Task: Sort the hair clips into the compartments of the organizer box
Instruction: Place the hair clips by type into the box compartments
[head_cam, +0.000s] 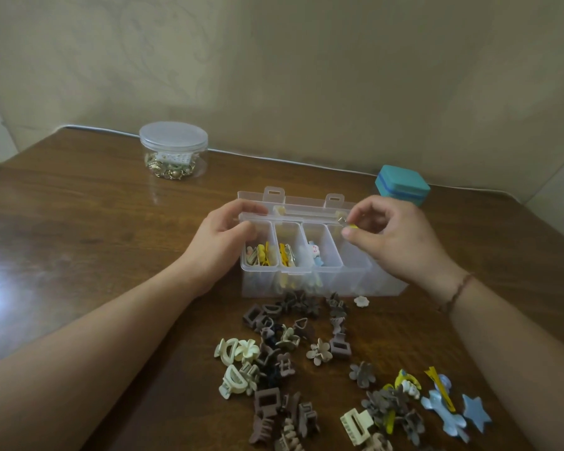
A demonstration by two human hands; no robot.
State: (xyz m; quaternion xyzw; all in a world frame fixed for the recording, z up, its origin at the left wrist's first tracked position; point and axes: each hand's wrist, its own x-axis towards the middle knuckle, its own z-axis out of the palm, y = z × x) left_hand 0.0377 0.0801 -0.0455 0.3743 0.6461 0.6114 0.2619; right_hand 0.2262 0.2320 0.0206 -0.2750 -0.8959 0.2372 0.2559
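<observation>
the right hand [394, 237] pinches a small yellow clip [350, 226] between thumb and fingertips, only a sliver of metal and yellow showing, so its long axis is hard to read; it seems to run roughly from 10 to 4 o'clock. it hangs over the far rim of the organizer box [306, 275], just above the empty fourth compartment [352, 252]. the yellow clips already sorted lie toward 8 o'clock from the hand, in the two left compartments, so the drop probably calls for a short move that way. the left hand [222, 242] is curled on the box's left end, thumb and fingers gripping the rim to steady it. the unsorted pile [284, 362] lies at 6 o'clock on the table [79, 239].
</observation>
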